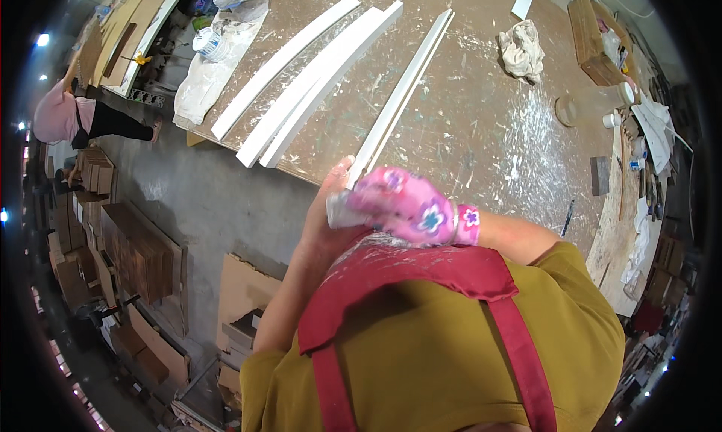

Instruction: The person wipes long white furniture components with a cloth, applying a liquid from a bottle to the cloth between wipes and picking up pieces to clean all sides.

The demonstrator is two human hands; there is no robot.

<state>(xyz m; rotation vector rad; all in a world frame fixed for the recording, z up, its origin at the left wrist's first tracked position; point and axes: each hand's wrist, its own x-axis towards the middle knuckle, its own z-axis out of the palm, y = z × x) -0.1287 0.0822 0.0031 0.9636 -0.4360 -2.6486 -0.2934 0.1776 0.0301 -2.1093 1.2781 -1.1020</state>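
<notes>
White paint covers the long strip of moulding (398,93) that runs away from both hands across the speckled worktop (481,131). Its near end sits at the worktop's edge, steadied by the bare left hand (331,199), whose fingers curl round it. Just right of that, the right hand (410,206), in a pink flowered glove, is closed on a small pale pad (342,212) pressed against the strip's end. Beyond the right hand lies a crumpled rag (521,50).
</notes>
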